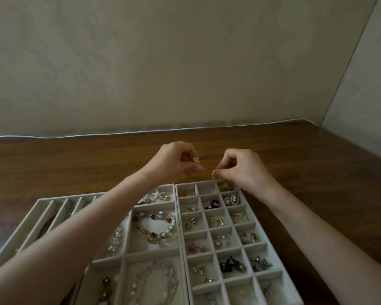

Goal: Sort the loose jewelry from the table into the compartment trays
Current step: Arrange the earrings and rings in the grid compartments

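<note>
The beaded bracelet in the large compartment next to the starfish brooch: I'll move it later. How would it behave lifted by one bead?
The beaded bracelet lies in a loose loop, so it would likely hang limp. Its rounded, glossy beads may slip in a light pinch.

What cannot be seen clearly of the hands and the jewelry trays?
Head view only:
The tiny pieces pinched by the left hand and the right hand: too small to tell their type.
The long-slot tray: the left forearm covers most of its contents.
The yellow piece in the far corner compartment: partly behind the right hand.
The nearest compartments: cut off by the bottom edge, blurred.
</note>
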Demonstrator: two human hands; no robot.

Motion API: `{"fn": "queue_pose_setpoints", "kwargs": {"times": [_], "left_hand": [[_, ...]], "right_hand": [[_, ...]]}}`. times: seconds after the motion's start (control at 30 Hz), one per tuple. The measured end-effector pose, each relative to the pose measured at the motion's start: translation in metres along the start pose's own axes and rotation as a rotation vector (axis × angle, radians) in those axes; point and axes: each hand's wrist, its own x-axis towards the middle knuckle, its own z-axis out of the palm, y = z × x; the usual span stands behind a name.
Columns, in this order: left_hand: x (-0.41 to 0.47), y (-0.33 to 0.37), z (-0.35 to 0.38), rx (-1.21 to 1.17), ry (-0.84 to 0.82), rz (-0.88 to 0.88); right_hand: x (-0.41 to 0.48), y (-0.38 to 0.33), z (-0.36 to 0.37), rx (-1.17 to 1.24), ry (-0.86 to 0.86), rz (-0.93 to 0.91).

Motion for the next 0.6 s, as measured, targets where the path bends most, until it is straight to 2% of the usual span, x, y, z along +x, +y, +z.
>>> {"fn": "queue_pose_setpoints", "kwargs": {"times": [0.2, 0.37, 0.6], "left_hand": [[-0.0003, 0.0017, 0.0016, -0.22, 0.0, -0.05], [-0.0011, 0.0036, 0.0014, -0.292, -0.037, -0.1], [-0.001, 0.0052, 0.0011, -0.29, -0.079, -0.144]], "right_hand": [[-0.0023, 0.0012, -0.0031, 0.364, -0.105, 0.044], [-0.0031, 0.0012, -0.004, 0.491, -0.152, 0.097], [-0.0022, 0.0034, -0.0066, 0.527, -0.072, 0.14]]}}
